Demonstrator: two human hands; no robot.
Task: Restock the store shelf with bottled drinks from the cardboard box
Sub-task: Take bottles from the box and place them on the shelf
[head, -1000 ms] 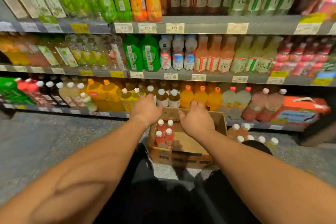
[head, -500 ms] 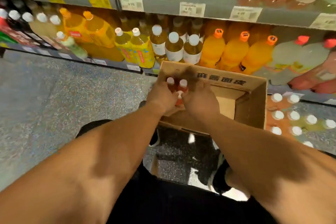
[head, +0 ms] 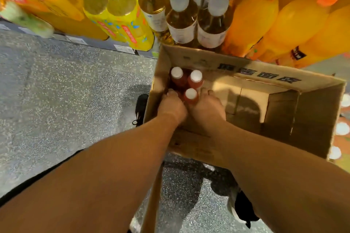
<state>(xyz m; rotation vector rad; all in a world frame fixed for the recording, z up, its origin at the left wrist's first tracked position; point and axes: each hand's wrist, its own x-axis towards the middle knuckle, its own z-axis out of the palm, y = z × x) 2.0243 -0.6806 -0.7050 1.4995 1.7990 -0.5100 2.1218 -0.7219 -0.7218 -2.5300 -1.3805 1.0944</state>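
Both hands have sunk deeper into the open brown cardboard box [head: 236, 81] since 0.5 s ago, and the view now sits closer, looking nearly straight down.

Left hand [head: 171, 106] and right hand [head: 207, 108] are side by side, fingers curled round the cluster of small red white-capped drink bottles [head: 186, 85] in the box's near-left corner. Both are closed on the bottles; which bottle each one holds can't be told, as the bodies are hidden under the fingers.

Room: box wall is tight vs. the left hand's outer side, and the near wall lies under the wrists. To the right of the right hand the box floor is bare w/ plenty of space as far as the far-right wall.

Count: 3 white caps visible, 2 just beyond the fingertips, 1 between the hands.

Bottles stand upright, long axis vertical, caps up toward the camera.

Beyond the grip, past the box's far wall, is the bottom store shelf [head: 121, 48] w/ big yellow, amber and orange bottles. Speckled grey floor [head: 66, 91] is left of the left hand.
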